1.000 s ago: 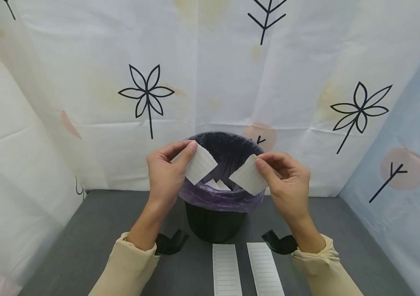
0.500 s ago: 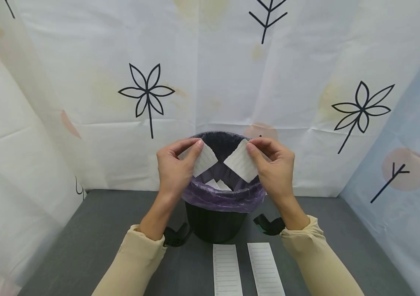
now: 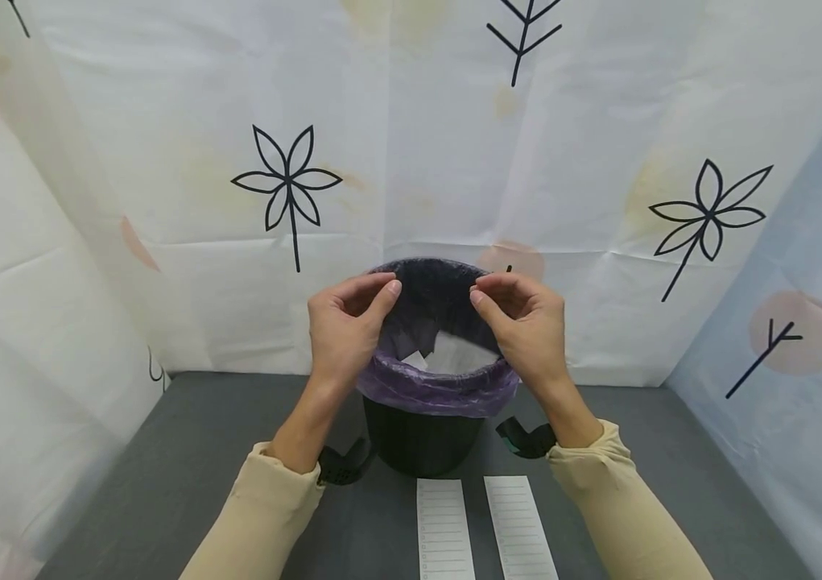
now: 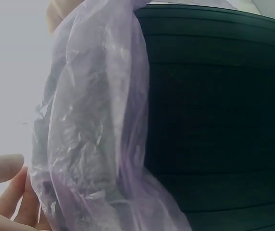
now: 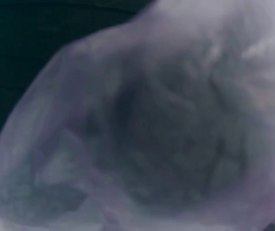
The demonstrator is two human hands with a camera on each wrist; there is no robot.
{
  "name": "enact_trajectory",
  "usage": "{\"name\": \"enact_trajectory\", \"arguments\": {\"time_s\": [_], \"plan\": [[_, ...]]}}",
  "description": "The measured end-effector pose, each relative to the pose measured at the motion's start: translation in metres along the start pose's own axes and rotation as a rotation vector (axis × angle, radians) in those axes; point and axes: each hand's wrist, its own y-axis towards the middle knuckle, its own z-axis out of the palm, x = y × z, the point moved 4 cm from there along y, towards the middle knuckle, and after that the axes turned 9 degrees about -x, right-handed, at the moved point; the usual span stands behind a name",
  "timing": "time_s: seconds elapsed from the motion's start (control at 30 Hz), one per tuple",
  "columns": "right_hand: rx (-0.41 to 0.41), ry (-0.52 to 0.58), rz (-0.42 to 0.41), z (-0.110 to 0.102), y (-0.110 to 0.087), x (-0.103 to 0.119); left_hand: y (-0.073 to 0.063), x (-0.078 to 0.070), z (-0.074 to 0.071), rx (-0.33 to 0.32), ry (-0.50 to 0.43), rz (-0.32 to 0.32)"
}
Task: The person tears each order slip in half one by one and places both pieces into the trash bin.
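Observation:
Over the mouth of a dark bin (image 3: 421,441) my left hand (image 3: 345,330) is at the left and my right hand (image 3: 532,326) at the right. Both hold nothing; thumb and fingers stand slightly apart. A purple plastic bag (image 3: 435,393) lines the bin and folds over its rim. Inside, beneath my hands, are white paper pieces (image 3: 457,354), the largest blurred. The left wrist view has my left fingers beside the crinkled bag (image 4: 89,120) and the bin's ribbed side (image 4: 219,110). Blurred bag film (image 5: 176,134) fills most of the right wrist view, hiding nearly all of that hand.
Two lined paper strips, a left one (image 3: 444,528) and a right one (image 3: 521,525), lie on the dark grey table (image 3: 186,483) in front of the bin. A white patterned cloth (image 3: 164,161) hangs behind, with more cloth at both sides.
My hands came closer together over the bin, the right one moving left. The torn paper pieces they pinched have been let go, and white paper now shows lower inside the bin.

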Motion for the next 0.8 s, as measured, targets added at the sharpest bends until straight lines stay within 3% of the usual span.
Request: {"name": "enact_trajectory", "arguments": {"time_s": [0.33, 0.5, 0.67, 0.8], "plan": [[0.044, 0.01, -0.022, -0.007, -0.008, 0.006, -0.011, -0.007, -0.004, 0.058, -0.016, 0.008], [0.049, 0.046, -0.063, -0.014, -0.019, 0.014, -0.023, -0.013, -0.009, 0.078, -0.025, 0.02], [0.044, 0.109, -0.1, -0.024, -0.032, 0.023, -0.04, -0.015, -0.021, 0.053, -0.044, 0.005], [0.043, 0.138, -0.075, -0.034, -0.044, 0.025, -0.054, -0.013, -0.031, 0.023, -0.046, -0.011]]}}
